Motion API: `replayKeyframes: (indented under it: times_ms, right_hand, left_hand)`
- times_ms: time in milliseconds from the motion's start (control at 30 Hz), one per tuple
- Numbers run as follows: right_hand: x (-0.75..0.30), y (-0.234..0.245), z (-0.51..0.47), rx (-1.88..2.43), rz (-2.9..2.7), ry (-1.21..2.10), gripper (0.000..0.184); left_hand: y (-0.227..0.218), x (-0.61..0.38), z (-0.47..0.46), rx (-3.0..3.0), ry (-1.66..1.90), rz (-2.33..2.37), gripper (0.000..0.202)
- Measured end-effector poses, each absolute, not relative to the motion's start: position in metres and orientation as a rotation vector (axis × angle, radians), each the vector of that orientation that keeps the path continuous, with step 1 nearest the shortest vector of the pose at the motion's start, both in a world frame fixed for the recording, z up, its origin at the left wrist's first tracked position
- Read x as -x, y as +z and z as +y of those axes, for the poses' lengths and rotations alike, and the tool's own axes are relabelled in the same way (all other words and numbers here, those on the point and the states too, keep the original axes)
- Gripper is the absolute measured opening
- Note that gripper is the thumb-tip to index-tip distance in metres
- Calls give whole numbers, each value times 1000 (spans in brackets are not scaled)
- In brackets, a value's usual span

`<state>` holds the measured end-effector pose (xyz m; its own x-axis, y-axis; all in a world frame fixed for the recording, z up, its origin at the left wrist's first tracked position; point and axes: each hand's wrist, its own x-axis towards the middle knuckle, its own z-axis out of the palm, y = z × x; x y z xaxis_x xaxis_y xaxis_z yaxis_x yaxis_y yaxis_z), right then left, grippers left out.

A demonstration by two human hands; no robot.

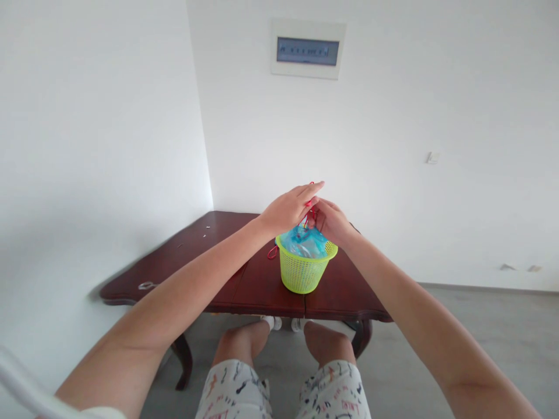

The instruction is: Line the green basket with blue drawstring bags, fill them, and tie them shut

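A thin red cord point(312, 202) runs between my two hands above a yellow-green mesh plastic basket point(303, 272). My left hand point(288, 208) holds the cord near the thumb, with a finger stretched out to the right. My right hand point(329, 221) has its fingers curled in a pinch on the cord. Below them, a translucent blue plastic bag point(308, 247) lines the basket and bulges over its rim. Another loop of red cord point(273, 252) lies at the basket's left side. What hangs lower on the cord is too small to make out.
The basket stands near the front edge of a dark red wooden table point(262, 285). A small silvery object point(147, 286), perhaps scissors, lies at the left, partly behind my arm. Small white bits point(208, 227) lie farther back. Walls close in behind and at left.
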<state>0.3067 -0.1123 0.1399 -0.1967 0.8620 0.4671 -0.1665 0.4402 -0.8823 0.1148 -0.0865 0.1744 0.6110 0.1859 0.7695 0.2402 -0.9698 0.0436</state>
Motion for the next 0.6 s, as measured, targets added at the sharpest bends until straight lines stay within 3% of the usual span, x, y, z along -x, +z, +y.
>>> replayKeyframes:
  times_ms: [267,367,500,600]
  right_hand:
    - [-320,125,-84,773,-1383,806,44]
    - [-342,121,-62,915,-1309,637,43]
    - [-364,102,-46,1105,-1263,480,42]
    - [-364,86,-44,1151,-1254,421,45]
  left_hand:
    - [156,-105,-107,2770,-1143,-257,50]
    - [137,-96,-122,2829,-1174,-229,62]
    - [103,-89,-128,3046,-1110,-618,74]
    - [82,-89,-117,3045,-1137,-945,69]
